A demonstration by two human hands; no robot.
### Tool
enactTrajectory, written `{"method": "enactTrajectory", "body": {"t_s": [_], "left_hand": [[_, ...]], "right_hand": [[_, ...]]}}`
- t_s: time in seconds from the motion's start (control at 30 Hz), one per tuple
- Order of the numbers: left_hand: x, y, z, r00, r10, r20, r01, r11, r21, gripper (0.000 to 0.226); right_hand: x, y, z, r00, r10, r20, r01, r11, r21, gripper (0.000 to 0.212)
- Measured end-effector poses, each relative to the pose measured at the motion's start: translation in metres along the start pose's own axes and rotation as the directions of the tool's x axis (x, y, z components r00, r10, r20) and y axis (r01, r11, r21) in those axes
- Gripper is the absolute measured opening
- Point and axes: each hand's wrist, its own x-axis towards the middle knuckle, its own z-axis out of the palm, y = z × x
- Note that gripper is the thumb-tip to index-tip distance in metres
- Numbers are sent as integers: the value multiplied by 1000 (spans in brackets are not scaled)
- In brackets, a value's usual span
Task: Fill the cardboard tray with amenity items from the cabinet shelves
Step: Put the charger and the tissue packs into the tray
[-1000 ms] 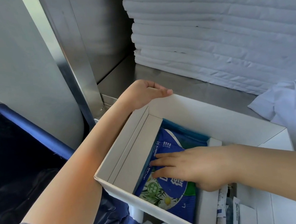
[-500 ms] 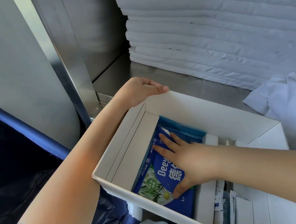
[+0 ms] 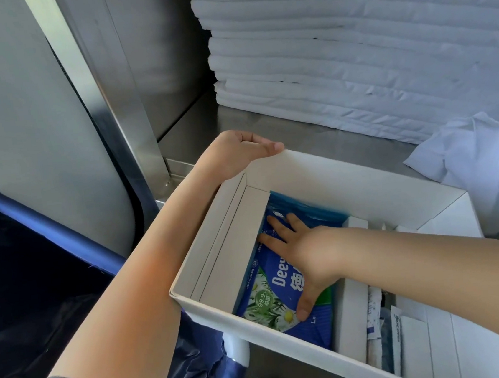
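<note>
The white cardboard tray [image 3: 348, 178] sits at the front edge of a steel cabinet shelf. My left hand [image 3: 238, 153] grips the tray's far left corner, thumb over the rim. Inside, a blue wipes pack [image 3: 269, 297] with a flower print lies flat against the left wall. My right hand [image 3: 304, 254] rests palm down on that pack, fingers spread, thumb at its near end. Small white boxes and sachets [image 3: 379, 323] stand in the tray's right part.
A tall stack of folded white linen [image 3: 351, 55] fills the back of the steel shelf [image 3: 267, 131]. A crumpled white cloth [image 3: 460, 151] lies at the right. A blue bag frame [image 3: 46, 228] and dark bag sit left and below.
My right hand has turned from lying across the pack to pointing along it toward the far wall, pressing it flat. My left hand stays on the tray corner.
</note>
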Motion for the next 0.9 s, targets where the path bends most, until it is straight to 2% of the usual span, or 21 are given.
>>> {"method": "enactTrajectory", "body": {"t_s": [0.23, 0.37, 0.5, 0.67, 0.77, 0.9], "left_hand": [[3, 2, -1, 1000, 8, 4, -8, 1000, 24, 30], [2, 1, -1, 1000, 16, 12, -17, 999, 37, 27], [1, 1, -2, 1000, -1, 5, 0, 999, 54, 41], [-9, 8, 0, 1000, 4, 10, -5, 999, 33, 22], [-13, 10, 0, 1000, -1, 8, 1, 1000, 11, 21], [-17, 12, -3, 999, -21, 24, 22, 999, -30, 24]], "right_hand": [[-13, 9, 8, 997, -9, -80, 19, 992, 124, 135], [-38, 15, 15, 977, 70, -202, -18, 969, 247, 125], [-85, 10, 26, 908, 183, -377, -73, 955, 287, 106], [-149, -4, 53, 783, 372, -498, -148, 890, 431, 88], [-175, -18, 72, 720, 468, -513, -176, 838, 516, 90], [-191, -35, 97, 702, 518, -488, -175, 791, 586, 106]]}}
